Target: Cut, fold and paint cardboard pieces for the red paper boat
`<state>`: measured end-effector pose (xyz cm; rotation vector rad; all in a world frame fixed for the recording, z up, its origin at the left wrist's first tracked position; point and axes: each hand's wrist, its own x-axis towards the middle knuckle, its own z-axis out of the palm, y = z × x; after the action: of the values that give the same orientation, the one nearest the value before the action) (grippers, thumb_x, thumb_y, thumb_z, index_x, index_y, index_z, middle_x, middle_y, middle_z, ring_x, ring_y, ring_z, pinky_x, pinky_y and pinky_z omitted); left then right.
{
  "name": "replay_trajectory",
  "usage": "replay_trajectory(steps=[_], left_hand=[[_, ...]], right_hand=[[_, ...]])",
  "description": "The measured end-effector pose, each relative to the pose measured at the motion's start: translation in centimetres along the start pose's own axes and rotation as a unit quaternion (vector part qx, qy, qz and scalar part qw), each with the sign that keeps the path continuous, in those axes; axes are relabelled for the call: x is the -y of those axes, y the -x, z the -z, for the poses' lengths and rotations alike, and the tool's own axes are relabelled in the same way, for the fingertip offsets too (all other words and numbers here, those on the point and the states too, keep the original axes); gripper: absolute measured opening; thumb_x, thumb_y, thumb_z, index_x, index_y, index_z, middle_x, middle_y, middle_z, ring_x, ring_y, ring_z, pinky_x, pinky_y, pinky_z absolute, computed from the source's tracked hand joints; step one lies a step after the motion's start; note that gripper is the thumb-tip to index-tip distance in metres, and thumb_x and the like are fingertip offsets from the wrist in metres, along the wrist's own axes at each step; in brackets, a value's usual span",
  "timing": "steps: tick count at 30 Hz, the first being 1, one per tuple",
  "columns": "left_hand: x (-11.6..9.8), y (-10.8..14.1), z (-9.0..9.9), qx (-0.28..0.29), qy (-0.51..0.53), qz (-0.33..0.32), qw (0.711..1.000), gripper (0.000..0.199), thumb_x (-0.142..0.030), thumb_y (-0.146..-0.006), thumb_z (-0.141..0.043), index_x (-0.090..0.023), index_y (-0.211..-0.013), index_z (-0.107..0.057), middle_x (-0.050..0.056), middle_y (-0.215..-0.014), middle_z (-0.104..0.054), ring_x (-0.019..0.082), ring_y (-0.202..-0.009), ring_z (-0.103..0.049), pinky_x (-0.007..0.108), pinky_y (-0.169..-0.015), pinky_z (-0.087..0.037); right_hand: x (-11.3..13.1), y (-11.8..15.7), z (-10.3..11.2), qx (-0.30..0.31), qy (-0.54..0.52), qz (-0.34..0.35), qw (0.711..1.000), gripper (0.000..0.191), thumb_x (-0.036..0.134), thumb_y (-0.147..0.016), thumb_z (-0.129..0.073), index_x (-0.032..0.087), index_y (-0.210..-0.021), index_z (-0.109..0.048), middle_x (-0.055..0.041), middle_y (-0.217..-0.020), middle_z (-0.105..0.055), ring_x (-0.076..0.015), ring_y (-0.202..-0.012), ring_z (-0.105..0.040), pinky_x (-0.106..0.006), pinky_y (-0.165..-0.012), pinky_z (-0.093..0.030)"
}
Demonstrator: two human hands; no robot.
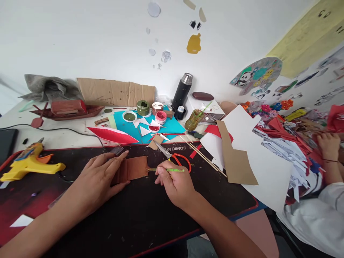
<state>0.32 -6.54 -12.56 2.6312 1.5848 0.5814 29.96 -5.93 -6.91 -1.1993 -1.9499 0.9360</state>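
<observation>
My left hand [100, 175] lies over the left part of a brown-painted cardboard piece [138, 167], fingers along its far side and thumb at its near side, holding it on the dark mat. In my right hand [176, 182] is a thin paintbrush [176, 170] with a green handle, its fingers closed round it. The brush tip touches the right edge of the cardboard. Just beyond my right hand lie scissors [174, 156] with orange-red handles, blades pointing away to the left. A small plain cardboard square [155, 142] is beside the blades.
A yellow glue gun [34, 165] lies left. Paint pots [143, 107] stand on blue paper [120, 120] behind. A brown model boat [64, 110] sits back left, a black thermos [182, 91] at the wall. Wooden sticks [206, 157] and cut cardboard [236, 161] lie right. Another person's hand [328, 146] is far right.
</observation>
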Motion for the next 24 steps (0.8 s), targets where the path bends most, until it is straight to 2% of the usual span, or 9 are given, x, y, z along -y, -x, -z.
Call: replay_trajectory(steps=[5, 14, 20, 24], left_hand=[[0.1, -0.1, 0.1, 0.006, 0.004, 0.001, 1.000, 0.082, -0.058, -0.103, -0.062, -0.022, -0.173, -0.040, 0.021, -0.137, -0.078, 0.045, -0.133, -0.068, 0.058, -0.110, -0.052], [-0.2, -0.1, 0.3, 0.006, -0.018, -0.007, 1.000, 0.079, -0.055, -0.105, -0.060, -0.017, -0.171, -0.040, 0.024, -0.138, -0.076, 0.046, -0.131, -0.068, 0.059, -0.108, -0.053], [-0.2, -0.1, 0.4, 0.010, -0.014, -0.011, 1.000, 0.079, -0.056, -0.105, -0.059, -0.018, -0.172, -0.039, 0.023, -0.138, -0.077, 0.046, -0.133, -0.068, 0.060, -0.109, -0.053], [-0.2, -0.1, 0.5, 0.005, -0.022, -0.016, 1.000, 0.080, -0.057, -0.106, -0.057, -0.020, -0.173, -0.035, 0.023, -0.137, -0.077, 0.046, -0.130, -0.069, 0.059, -0.107, -0.054]], right_hand=[[0.1, 0.8, 0.1, 0.017, -0.031, 0.006, 0.999, 0.040, 0.047, -0.119, -0.043, 0.025, -0.095, -0.066, -0.0002, -0.073, -0.076, -0.0156, -0.060, -0.075, -0.026, -0.065, -0.055], [0.0, 1.8, -0.4, -0.014, -0.072, 0.036, 0.997, 0.045, 0.050, -0.120, -0.042, 0.024, -0.095, -0.068, -0.0003, -0.070, -0.075, -0.0154, -0.061, -0.077, -0.024, -0.066, -0.058], [0.0, 2.0, -1.7, -0.041, -0.120, 0.072, 0.989, 0.036, 0.041, -0.120, -0.047, 0.022, -0.098, -0.069, 0.0002, -0.072, -0.074, -0.0147, -0.065, -0.079, -0.022, -0.064, -0.058], [-0.3, 2.0, -1.1, -0.037, -0.094, 0.066, 0.993, 0.034, 0.037, -0.119, -0.049, 0.022, -0.096, -0.069, 0.0008, -0.071, -0.074, -0.0135, -0.061, -0.077, -0.021, -0.060, -0.054]])
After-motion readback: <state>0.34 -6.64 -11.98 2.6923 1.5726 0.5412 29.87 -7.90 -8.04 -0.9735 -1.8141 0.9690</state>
